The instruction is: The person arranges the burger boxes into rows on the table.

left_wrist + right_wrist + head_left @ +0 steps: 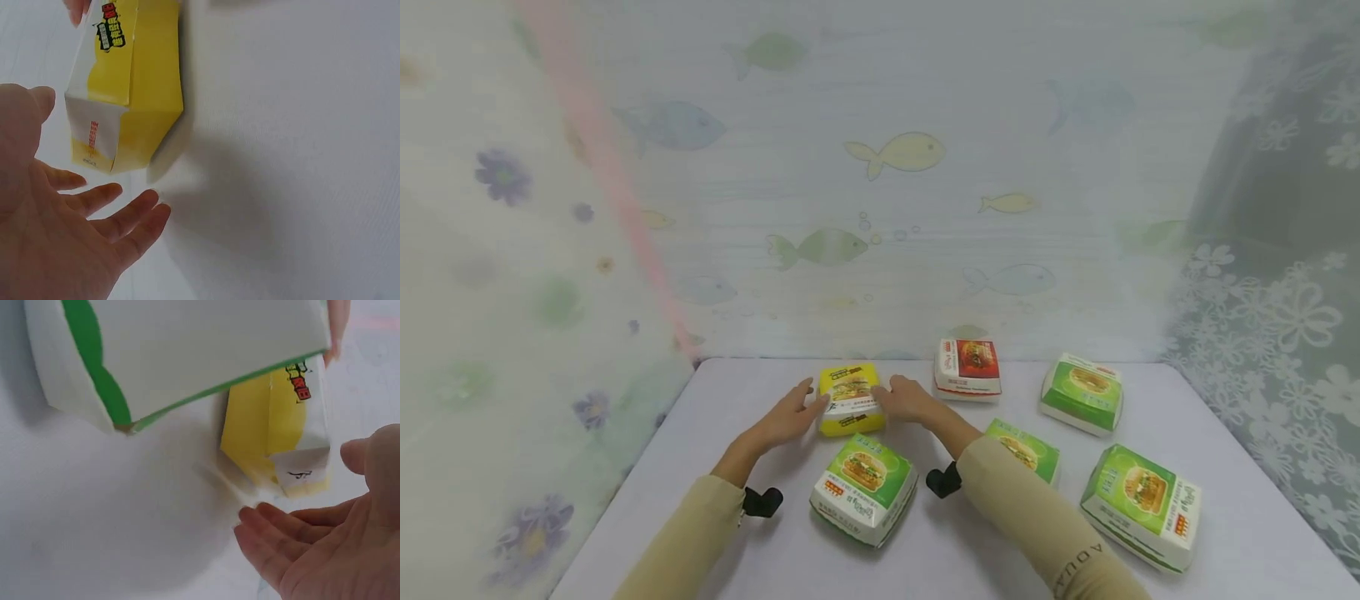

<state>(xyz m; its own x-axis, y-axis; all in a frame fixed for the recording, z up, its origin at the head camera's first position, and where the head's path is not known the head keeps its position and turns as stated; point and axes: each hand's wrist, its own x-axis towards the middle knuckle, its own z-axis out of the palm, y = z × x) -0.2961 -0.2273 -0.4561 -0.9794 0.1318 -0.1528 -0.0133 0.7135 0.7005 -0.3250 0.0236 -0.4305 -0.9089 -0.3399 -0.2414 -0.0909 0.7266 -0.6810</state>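
Observation:
A yellow and white burger box (pixel 850 400) stands on the table toward the back, between my two hands. My left hand (pixel 792 414) is at its left side, fingers spread and relaxed; in the left wrist view a gap shows between those fingers (pixel 140 215) and the yellow box (pixel 153 69). On the opposite side is my right hand (pixel 910 400), its fingers (pixel 269 550) loosely extended beside the yellow box (pixel 250 425) in the right wrist view. Nearer to me, a green and white burger box (pixel 865 487) sits between my forearms.
A red and white burger box (pixel 967 369) is at the back, right of centre. Several green and white boxes stand to the right, one at the back (pixel 1082 393), one in front (pixel 1142 507), and one (pixel 1026 450) partly hidden by my right sleeve. A fish-patterned curtain (pixel 880 208) hangs behind the table.

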